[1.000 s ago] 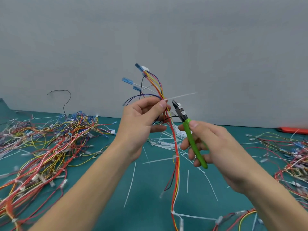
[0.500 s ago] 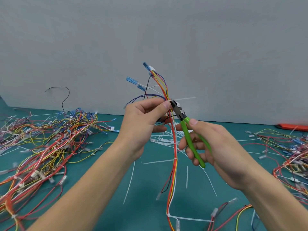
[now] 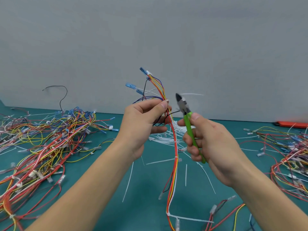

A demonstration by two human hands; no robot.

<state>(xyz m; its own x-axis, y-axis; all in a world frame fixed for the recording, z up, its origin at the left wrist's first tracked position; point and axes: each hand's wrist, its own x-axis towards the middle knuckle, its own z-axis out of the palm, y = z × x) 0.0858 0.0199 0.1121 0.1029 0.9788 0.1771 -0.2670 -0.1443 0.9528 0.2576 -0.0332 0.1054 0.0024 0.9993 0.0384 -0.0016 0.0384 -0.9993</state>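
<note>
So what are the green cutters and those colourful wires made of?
The cutters: the handles look like smooth green plastic or rubber, with a slight shine; the dark grey head looks like metal. The wires: thin and bendy, with glossy coloured coats, probably plastic; what is inside does not show. The blue tips look like see-through plastic.

The harness mixes red, yellow, orange, white, blue and black wires with blue terminals. The cutters have green handles and a black head. The mat is teal.
</note>
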